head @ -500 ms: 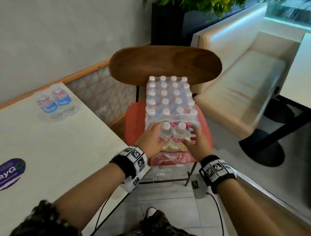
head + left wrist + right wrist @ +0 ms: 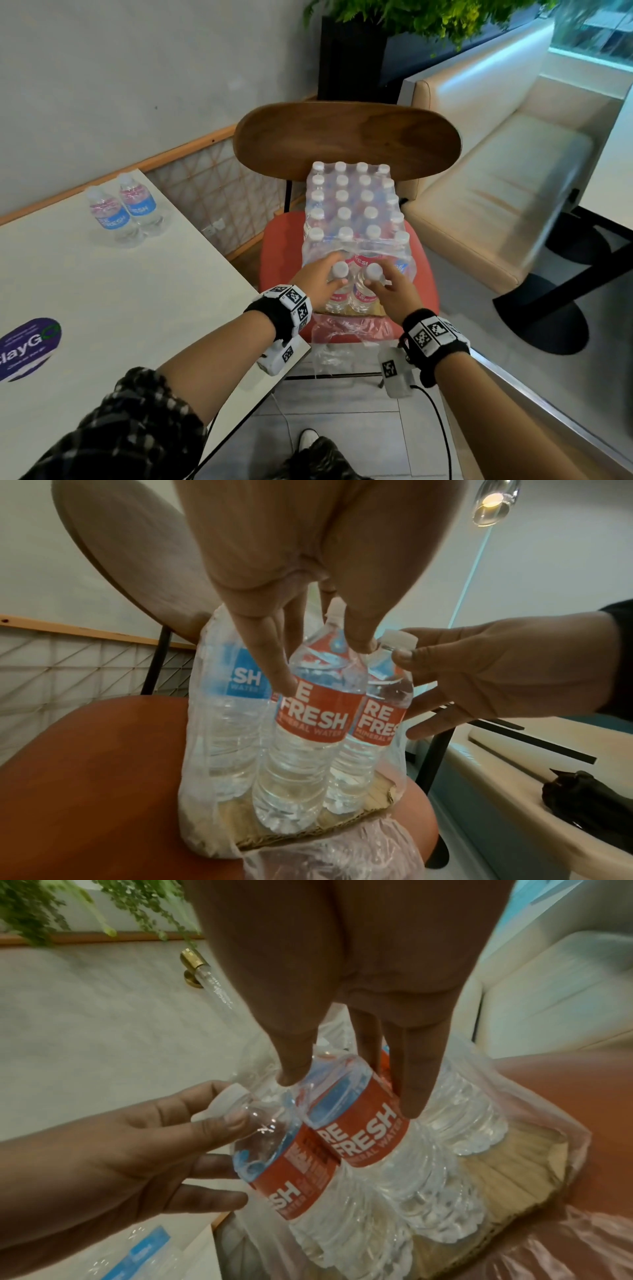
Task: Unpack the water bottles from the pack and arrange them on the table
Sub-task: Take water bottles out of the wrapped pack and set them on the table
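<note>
The pack (image 2: 352, 212) sits on the chair seat (image 2: 277, 260), just in front of the chair's backrest (image 2: 346, 140). At the pack's near, torn-open end stand two bottles side by side, the left bottle (image 2: 337, 286) in the left hand's (image 2: 317, 282) grip, the right bottle (image 2: 368, 286) in the right hand's (image 2: 397, 294). Left of the chair is the counter (image 2: 120, 301), with two more bottles (image 2: 125, 210) touching near its far edge. A bench (image 2: 496, 198) lies right of the chair

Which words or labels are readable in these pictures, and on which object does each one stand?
"RE FRESH MINERAL WATER": red label of the bottle held by the left hand.
"RE FRES", cut off: neighbouring bottle, right hand.
"SH WATER": blue label, wrapped pack.
"ayG": purple sticker on the table; its small print is unreadable.
</note>
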Motion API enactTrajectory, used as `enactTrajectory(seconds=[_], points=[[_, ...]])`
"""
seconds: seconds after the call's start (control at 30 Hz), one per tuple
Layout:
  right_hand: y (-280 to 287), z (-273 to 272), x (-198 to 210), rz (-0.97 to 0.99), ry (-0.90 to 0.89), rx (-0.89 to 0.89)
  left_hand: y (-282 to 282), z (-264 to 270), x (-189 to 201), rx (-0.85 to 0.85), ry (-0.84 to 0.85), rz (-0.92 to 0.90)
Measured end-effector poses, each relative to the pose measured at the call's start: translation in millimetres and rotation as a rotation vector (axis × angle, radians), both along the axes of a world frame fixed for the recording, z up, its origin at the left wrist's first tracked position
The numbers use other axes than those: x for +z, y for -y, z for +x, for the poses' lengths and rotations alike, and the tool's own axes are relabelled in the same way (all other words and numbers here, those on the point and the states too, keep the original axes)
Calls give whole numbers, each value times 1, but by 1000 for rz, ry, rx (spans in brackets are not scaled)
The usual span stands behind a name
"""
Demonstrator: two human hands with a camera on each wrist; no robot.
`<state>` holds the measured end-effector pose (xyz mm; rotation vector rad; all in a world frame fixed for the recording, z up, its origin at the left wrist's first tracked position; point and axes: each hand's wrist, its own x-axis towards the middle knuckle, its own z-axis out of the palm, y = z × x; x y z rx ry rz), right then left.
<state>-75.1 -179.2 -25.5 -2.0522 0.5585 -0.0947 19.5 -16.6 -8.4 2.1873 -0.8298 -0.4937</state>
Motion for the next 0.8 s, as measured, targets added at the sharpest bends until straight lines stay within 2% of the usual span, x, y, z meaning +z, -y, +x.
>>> enactTrajectory(seconds=[0.2, 0.33, 0.43, 0.63, 0.8], points=[[-28, 3, 5, 18, -3, 101, -47, 4, 22, 40, -7, -14], [-66, 15, 22, 30, 46, 217, -96, 13, 44, 95, 15, -38], [-109, 27, 32, 62, 45, 285, -139, 19, 52, 187, 54, 20], [-206, 52, 17, 86, -14, 455, -225, 31, 34, 451, -29, 148], [-266, 63, 17, 61, -36, 529, -262, 32, 24, 557, -43, 180]])
